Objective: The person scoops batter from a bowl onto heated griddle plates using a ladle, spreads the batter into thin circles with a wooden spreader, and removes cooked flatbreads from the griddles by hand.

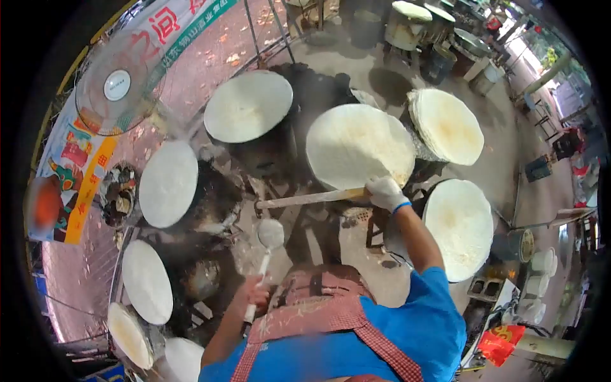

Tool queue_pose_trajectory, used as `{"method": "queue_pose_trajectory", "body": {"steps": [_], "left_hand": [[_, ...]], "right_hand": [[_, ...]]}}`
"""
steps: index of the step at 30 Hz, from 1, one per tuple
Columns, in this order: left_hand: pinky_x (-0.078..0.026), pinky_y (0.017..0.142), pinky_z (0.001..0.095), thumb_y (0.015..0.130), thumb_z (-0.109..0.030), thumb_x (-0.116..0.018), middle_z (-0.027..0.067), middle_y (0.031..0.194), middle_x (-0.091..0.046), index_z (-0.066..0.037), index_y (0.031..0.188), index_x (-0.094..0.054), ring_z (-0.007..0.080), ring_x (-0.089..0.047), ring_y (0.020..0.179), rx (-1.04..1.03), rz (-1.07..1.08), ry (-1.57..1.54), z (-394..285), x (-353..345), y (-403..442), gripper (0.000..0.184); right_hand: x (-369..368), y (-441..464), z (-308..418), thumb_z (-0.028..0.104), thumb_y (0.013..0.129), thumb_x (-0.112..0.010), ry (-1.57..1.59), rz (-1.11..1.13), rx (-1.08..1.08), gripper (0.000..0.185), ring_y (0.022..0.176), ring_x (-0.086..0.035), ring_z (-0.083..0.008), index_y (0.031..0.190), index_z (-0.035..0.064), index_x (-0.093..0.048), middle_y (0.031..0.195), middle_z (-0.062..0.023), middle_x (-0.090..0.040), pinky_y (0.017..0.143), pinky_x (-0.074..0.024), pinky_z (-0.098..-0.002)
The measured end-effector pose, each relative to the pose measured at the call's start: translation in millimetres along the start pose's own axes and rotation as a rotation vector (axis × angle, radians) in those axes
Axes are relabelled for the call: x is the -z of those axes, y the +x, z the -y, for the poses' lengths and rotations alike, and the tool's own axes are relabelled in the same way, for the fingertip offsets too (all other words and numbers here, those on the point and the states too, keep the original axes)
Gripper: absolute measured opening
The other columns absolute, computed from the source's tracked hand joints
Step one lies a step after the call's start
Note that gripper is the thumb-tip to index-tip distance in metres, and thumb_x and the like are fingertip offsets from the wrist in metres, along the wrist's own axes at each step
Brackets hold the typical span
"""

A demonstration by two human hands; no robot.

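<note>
Left hand (256,294): gripping white-handled, round-bowled ladle (270,234)
Right hand (386,193): white-gloved, gripping long pale wooden stick (312,199)
Ladle: bowl near stick's far end
Stick: by near edge of large round cream-topped griddle (359,146)

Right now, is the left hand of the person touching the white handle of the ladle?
Touching. The head view shows the left hand with its fingers closed around the ladle's white handle, which shows both above and below the grip.
</note>
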State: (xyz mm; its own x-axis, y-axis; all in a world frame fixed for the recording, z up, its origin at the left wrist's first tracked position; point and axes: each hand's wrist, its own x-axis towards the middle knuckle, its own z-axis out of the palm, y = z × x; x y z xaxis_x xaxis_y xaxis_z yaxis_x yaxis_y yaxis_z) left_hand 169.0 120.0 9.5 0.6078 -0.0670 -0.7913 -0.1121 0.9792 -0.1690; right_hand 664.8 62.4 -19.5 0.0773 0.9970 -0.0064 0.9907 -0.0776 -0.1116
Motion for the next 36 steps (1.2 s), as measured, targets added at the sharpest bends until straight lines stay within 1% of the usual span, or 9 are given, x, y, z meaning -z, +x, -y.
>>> {"method": "queue_pose_trajectory", "body": {"steps": [4, 10, 18, 20, 23, 29, 30, 34, 36], "left_hand": [[-0.024, 0.030, 0.0192, 0.090, -0.023, -0.050, -0.0018, 0.055, -0.031, -0.015, 0.106, -0.051, 0.0064, -0.029, 0.040, 0.026, 0.040, -0.053, -15.4, 16.8, 1.7, 0.018], [-0.022, 0.029, 0.0189, 0.087, -0.024, -0.055, -0.0017, 0.056, -0.032, -0.015, 0.103, -0.051, 0.0071, -0.028, 0.039, -0.010, -0.141, -0.049, -15.4, -17.7, 9.9, 0.019], [-0.032, 0.038, 0.0234, 0.095, -0.029, -0.037, -0.0004, 0.056, -0.033, -0.009, 0.123, -0.046, 0.0085, -0.031, 0.042, -0.070, 0.374, -0.233, 20.6, -26.8, 85.7, 0.036], [-0.032, 0.039, 0.0238, 0.095, -0.030, -0.037, -0.0005, 0.056, -0.032, -0.007, 0.122, -0.047, 0.0090, -0.031, 0.042, -0.050, 0.329, -0.353, 30.2, -67.7, 82.5, 0.037], [-0.032, 0.039, 0.0242, 0.094, -0.030, -0.038, -0.0002, 0.055, -0.033, -0.004, 0.121, -0.049, 0.0095, -0.032, 0.042, 0.019, 0.319, -0.422, 29.7, -86.7, 82.5, 0.039], [-0.030, 0.035, 0.0248, 0.093, -0.029, -0.041, 0.0003, 0.056, -0.033, -0.005, 0.119, -0.051, 0.0098, -0.034, 0.041, -0.050, 0.290, -0.297, 33.9, -122.8, 73.9, 0.037], [-0.031, 0.035, 0.0249, 0.092, -0.029, -0.042, 0.0007, 0.056, -0.035, -0.006, 0.121, -0.048, 0.0100, -0.034, 0.041, -0.075, 0.278, -0.366, 34.1, -120.5, 75.4, 0.038], [-0.029, 0.034, 0.0244, 0.095, -0.030, -0.038, -0.0004, 0.055, -0.033, -0.014, 0.129, -0.039, 0.0081, -0.031, 0.039, -0.166, 0.171, -0.291, 26.5, -112.2, 72.3, 0.038], [-0.029, 0.032, 0.0223, 0.095, -0.026, -0.040, -0.0019, 0.056, -0.031, -0.012, 0.126, -0.040, 0.0067, -0.029, 0.038, -0.259, 0.120, -0.193, 23.9, -129.4, 61.3, 0.034]], "right_hand": [[99.5, 54.8, -25.3, 0.024, 0.078, -0.052, -0.148, 0.031, -0.354, 0.022, 0.075, -0.062, -0.0334, 0.087, 0.0081, -0.063, 0.081, -0.0184, -0.063, 0.069, -0.0484, -0.0429], [214.0, 117.0, -190.9, 0.032, 0.076, -0.054, 0.021, -0.559, -0.613, 0.033, 0.090, -0.058, -0.0373, 0.090, 0.0031, -0.060, 0.093, -0.0216, -0.061, 0.079, -0.0448, -0.0438], [187.5, -13.3, -363.0, 0.014, 0.073, -0.053, 0.966, -1.369, -0.761, 0.015, 0.044, -0.050, -0.0180, 0.069, -0.0010, -0.052, 0.053, -0.0077, -0.051, 0.040, -0.0387, -0.0321], [150.0, -51.4, -370.5, 0.015, 0.074, -0.052, 1.035, -1.311, -1.064, 0.016, 0.040, -0.046, -0.0165, 0.071, -0.0010, -0.051, 0.052, -0.0075, -0.048, 0.035, -0.0359, -0.0319], [92.5, -84.6, -358.8, 0.064, 0.074, -0.057, 1.108, -1.347, -1.213, 0.064, 0.037, -0.043, -0.0154, 0.067, 0.0009, -0.051, 0.051, -0.0056, -0.047, 0.033, -0.0343, -0.0325], [-71.5, -106.4, -443.6, 0.043, 0.074, -0.066, 1.052, -1.318, -1.555, 0.054, 0.067, -0.056, -0.0226, 0.087, -0.0088, -0.060, 0.078, -0.0142, -0.059, 0.057, -0.0462, -0.0363], [-118.8, -131.4, -494.1, 0.040, 0.073, -0.068, 0.859, -0.932, -1.624, 0.058, 0.079, -0.055, -0.0234, 0.097, -0.0117, -0.059, 0.092, -0.0136, -0.060, 0.068, -0.0461, -0.0375], [-21.2, -121.4, -386.7, 0.034, 0.076, -0.066, 1.007, -1.117, -1.239, 0.045, 0.061, -0.054, -0.0172, 0.091, -0.0076, -0.064, 0.076, -0.0084, -0.064, 0.060, -0.0488, -0.0327], [5.5, -102.5, -349.6, 0.036, 0.080, -0.060, 0.790, -0.973, -1.188, 0.048, 0.082, -0.057, -0.0205, 0.103, -0.0052, -0.060, 0.096, -0.0137, -0.062, 0.074, -0.0468, -0.0333]]}}
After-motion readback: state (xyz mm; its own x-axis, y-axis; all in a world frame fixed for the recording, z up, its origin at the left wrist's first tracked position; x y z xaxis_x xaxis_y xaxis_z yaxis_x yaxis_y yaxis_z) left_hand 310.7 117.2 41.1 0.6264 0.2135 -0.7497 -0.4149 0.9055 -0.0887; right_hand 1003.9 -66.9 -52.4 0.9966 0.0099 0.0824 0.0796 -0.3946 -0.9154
